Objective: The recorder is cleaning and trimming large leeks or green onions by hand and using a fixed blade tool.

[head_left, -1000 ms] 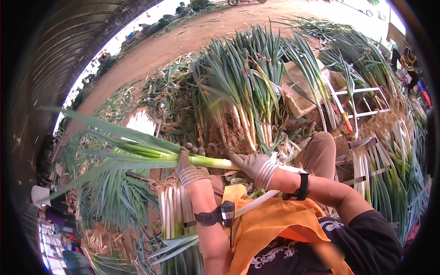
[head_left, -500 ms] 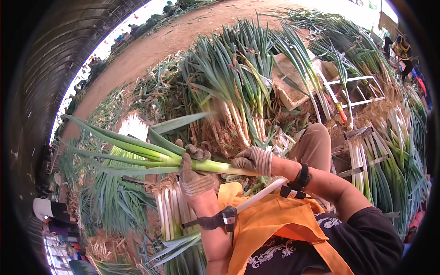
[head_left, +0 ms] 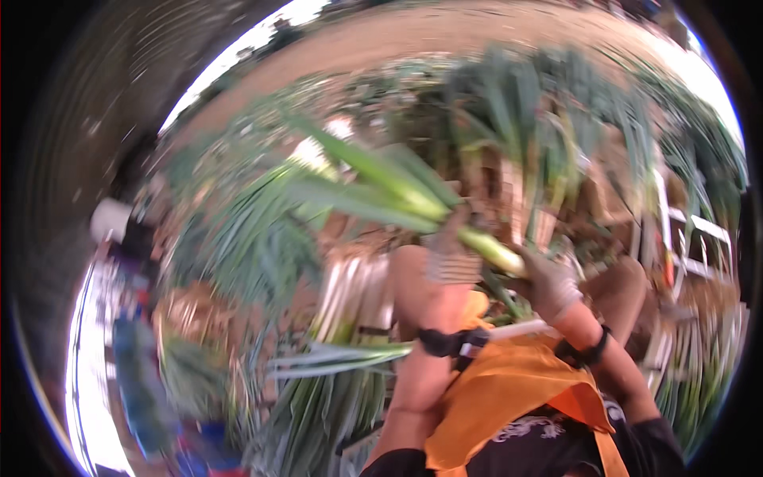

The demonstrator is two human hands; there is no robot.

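Observation:
A large green onion slants across the space above my lap, its leaves fanning toward the upper left. My left hand, in a grey work glove, is closed round it where the leaves branch. My gloved right hand grips the lower end of the pale stalk. Motion blurs both hands, and the fingers are partly hidden. Beneath my wrists, another green onion lies across my lap, its leaves pointing left. An orange apron covers my lap.
Upright green onions stand in a dense row ahead. To the left lie leafy heaps and a bundle with white stalks. A white metal frame stands at right, with more bundles below. Bare ground stretches beyond.
The view has swung left, so the scene sits farther right and is blurred. The held green onion now tilts more steeply, root end lower. Both hands still hold it.

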